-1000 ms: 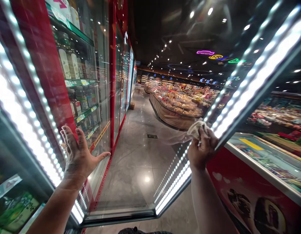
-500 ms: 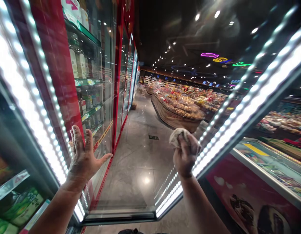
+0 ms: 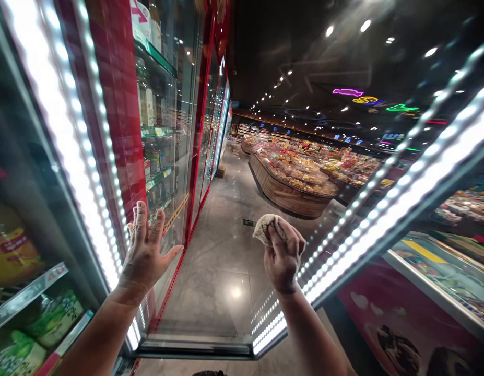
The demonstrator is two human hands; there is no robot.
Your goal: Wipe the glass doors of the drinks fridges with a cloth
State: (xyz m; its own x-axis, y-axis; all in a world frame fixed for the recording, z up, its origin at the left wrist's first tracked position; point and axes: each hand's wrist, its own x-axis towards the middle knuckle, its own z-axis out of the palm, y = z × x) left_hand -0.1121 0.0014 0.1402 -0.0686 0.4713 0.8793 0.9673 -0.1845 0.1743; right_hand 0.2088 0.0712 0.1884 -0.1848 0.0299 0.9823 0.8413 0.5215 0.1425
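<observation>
A glass door [image 3: 210, 313] with bright light strips along both sides and a dark bottom frame stands open before me. My left hand [image 3: 145, 256] lies spread against the glass near its left light strip, with nothing in it. My right hand [image 3: 283, 258] presses a crumpled beige cloth [image 3: 267, 230] to the glass, left of the right-hand light strip. The fingers are curled over the cloth, which sticks out on their left side.
Shelves with green bags [image 3: 56, 318] are at the lower left. Red-framed coolers [image 3: 192, 193] line the left of the aisle. A wooden display island [image 3: 292, 193] stands ahead. A chest freezer [image 3: 433, 292] is at the right.
My right hand has moved left across the glass with the cloth. My left hand keeps its place near the left strip. The view has shifted slightly, the scene sliding right.
</observation>
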